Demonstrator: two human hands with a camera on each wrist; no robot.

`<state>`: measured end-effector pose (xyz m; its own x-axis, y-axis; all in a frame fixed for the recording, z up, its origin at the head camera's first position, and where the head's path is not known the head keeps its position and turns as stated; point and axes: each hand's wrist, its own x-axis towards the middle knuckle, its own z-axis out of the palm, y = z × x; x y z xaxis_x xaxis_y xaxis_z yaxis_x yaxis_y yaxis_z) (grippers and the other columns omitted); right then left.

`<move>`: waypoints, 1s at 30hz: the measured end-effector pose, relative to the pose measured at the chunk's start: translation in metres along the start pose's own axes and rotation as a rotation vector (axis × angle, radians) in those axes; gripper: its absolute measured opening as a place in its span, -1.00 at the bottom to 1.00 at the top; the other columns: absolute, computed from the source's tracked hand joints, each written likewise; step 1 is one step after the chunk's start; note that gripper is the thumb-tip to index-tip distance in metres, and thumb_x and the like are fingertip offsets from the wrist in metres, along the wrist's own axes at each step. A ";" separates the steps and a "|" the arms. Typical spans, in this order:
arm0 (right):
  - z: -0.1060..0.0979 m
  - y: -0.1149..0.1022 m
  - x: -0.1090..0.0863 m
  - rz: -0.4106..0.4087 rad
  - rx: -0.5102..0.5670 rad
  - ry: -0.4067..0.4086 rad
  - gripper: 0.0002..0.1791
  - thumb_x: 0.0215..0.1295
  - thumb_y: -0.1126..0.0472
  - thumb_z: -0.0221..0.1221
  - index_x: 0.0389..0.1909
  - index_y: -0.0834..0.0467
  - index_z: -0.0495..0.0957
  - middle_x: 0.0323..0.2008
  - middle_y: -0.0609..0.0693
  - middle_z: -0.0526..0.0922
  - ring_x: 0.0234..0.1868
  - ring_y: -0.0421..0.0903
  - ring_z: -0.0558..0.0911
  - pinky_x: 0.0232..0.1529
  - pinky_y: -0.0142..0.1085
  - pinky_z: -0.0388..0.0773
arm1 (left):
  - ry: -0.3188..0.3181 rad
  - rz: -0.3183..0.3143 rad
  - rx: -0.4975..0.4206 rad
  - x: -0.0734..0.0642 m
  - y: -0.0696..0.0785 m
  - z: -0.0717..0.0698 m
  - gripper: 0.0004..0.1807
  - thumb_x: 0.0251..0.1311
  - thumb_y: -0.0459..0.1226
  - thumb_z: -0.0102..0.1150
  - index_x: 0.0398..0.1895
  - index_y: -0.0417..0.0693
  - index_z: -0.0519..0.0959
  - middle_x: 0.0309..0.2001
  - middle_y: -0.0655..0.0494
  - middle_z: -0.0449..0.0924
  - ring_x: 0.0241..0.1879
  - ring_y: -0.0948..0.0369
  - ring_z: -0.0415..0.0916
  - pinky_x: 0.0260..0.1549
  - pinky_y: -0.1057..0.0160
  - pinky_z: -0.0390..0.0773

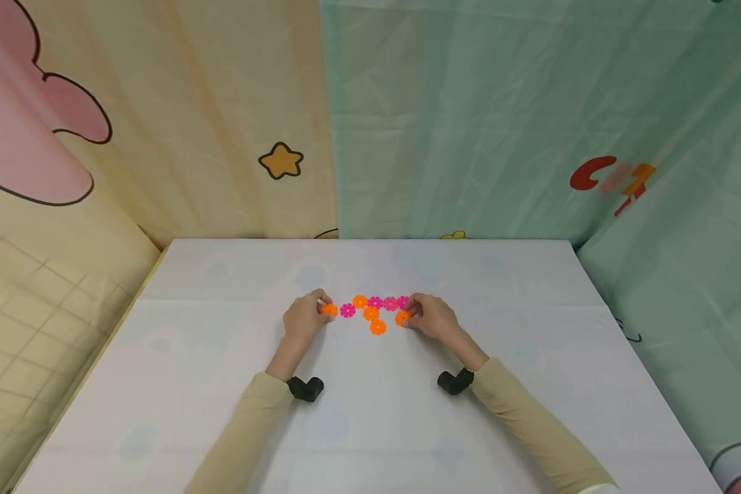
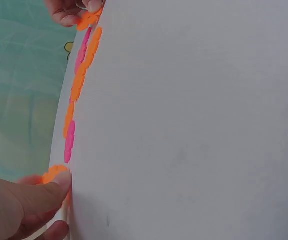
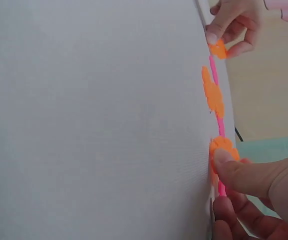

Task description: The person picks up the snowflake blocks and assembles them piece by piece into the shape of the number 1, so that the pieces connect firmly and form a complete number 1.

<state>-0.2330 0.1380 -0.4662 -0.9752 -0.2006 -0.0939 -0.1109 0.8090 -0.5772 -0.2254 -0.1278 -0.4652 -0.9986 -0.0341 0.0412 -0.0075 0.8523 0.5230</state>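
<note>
My left hand (image 1: 302, 319) pinches an orange notched, flower-shaped disc (image 1: 328, 309) between thumb and fingers, at the left end of a row of similar discs. At the right end, my right hand (image 1: 433, 318) pinches another orange disc (image 3: 224, 145), tilted up toward the camera in the right wrist view. Between the hands lie a pink disc (image 1: 348, 311), an orange disc (image 1: 360, 302) and several pink discs (image 1: 390, 303) in a line. Just below that line are two more orange discs (image 1: 378, 327), close together. The right fingers partly cover the rightmost pink disc (image 1: 403, 301).
A white cloth with faint coloured spots covers the table (image 1: 370, 425). Printed curtains (image 1: 469, 123) hang behind and beside it. Black camera mounts (image 1: 306, 389) sit at both wrists, below the sleeves' cuffs.
</note>
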 end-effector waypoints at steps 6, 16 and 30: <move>0.001 0.005 -0.002 -0.042 0.046 0.010 -0.76 0.08 0.24 0.38 -0.23 0.12 0.58 -0.36 -0.03 0.60 -0.39 -0.13 0.48 -0.35 -0.36 0.42 | 0.047 0.034 -0.019 -0.005 -0.003 0.005 -0.74 0.02 -0.25 0.42 -0.18 0.06 0.66 -0.34 0.03 0.68 -0.40 0.12 0.54 -0.48 0.28 0.47; -0.004 0.007 -0.009 -0.112 0.005 -0.007 -0.86 0.25 0.15 0.26 -0.25 0.13 0.62 -0.36 -0.02 0.63 -0.36 -0.12 0.51 -0.31 -0.34 0.48 | 0.032 0.008 -0.169 -0.006 -0.003 -0.003 -0.73 0.13 -0.25 0.31 -0.06 0.05 0.66 -0.31 0.04 0.68 -0.35 0.13 0.59 -0.50 0.34 0.40; -0.013 -0.013 -0.009 -0.222 0.124 0.110 -0.81 0.25 0.20 0.25 -0.14 0.16 0.66 -0.34 -0.01 0.69 -0.41 -0.15 0.51 -0.42 -0.43 0.48 | 0.025 0.064 -0.380 -0.011 0.024 -0.017 -0.73 0.08 -0.22 0.38 -0.17 -0.15 0.71 -0.28 -0.04 0.72 -0.38 0.14 0.55 -0.46 0.37 0.48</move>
<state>-0.2251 0.1366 -0.4475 -0.9452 -0.2992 0.1305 -0.3066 0.6766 -0.6695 -0.2136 -0.1156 -0.4383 -0.9947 -0.0039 0.1025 0.0798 0.5993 0.7966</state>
